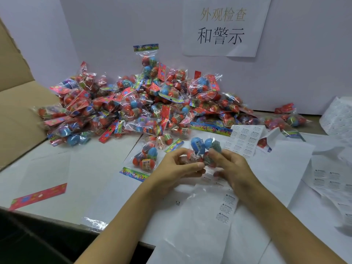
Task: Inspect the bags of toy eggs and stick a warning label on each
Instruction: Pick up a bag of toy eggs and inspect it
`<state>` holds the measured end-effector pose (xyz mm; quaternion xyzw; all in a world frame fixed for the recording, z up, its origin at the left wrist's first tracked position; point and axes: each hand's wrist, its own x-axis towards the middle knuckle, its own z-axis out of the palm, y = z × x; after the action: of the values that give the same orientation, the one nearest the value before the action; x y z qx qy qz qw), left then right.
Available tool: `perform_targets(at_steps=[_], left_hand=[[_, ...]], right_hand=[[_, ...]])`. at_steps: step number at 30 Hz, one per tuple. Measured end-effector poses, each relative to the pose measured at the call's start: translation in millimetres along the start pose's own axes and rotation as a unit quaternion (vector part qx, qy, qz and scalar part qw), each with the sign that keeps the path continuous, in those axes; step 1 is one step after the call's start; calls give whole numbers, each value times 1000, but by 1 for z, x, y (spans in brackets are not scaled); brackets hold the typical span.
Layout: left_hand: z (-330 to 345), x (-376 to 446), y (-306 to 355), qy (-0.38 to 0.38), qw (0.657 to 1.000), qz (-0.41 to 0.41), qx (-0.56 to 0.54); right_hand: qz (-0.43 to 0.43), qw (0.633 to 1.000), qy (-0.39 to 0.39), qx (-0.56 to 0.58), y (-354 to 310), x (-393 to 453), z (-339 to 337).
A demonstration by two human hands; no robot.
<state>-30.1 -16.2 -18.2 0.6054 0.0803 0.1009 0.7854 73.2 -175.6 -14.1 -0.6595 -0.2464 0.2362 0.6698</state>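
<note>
Both hands hold one clear bag of toy eggs (202,149) just above the table, blue and red eggs showing through the plastic. My left hand (177,168) grips its left side with thumb and fingers. My right hand (228,164) pinches its right side. A big pile of egg bags (133,103) lies behind, against the white wall. Another bag (145,159) with a striped header card lies left of my left hand. A sheet of warning labels (244,140) lies behind my right hand, and a label strip (226,208) lies below my hands.
A brown cardboard box (17,111) stands open at the left. A loose red header card (38,196) lies near the table's front left edge. Peeled label backing sheets (331,180) lie at the right. A paper sign (222,27) hangs on the wall.
</note>
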Motion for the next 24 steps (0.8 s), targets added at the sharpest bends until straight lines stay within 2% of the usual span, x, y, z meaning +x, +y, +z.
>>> perform_targets(at_steps=[4, 12, 24], left_hand=[[1, -1, 1, 0, 1000, 7, -11], [3, -1, 4, -2, 1000, -10, -23], [1, -2, 5, 2, 1000, -6, -29]], right_hand=[[3, 999, -15, -44, -3, -4, 5], [-6, 1000, 13, -25, -6, -5, 5], [3, 999, -23, -43, -4, -3, 4]])
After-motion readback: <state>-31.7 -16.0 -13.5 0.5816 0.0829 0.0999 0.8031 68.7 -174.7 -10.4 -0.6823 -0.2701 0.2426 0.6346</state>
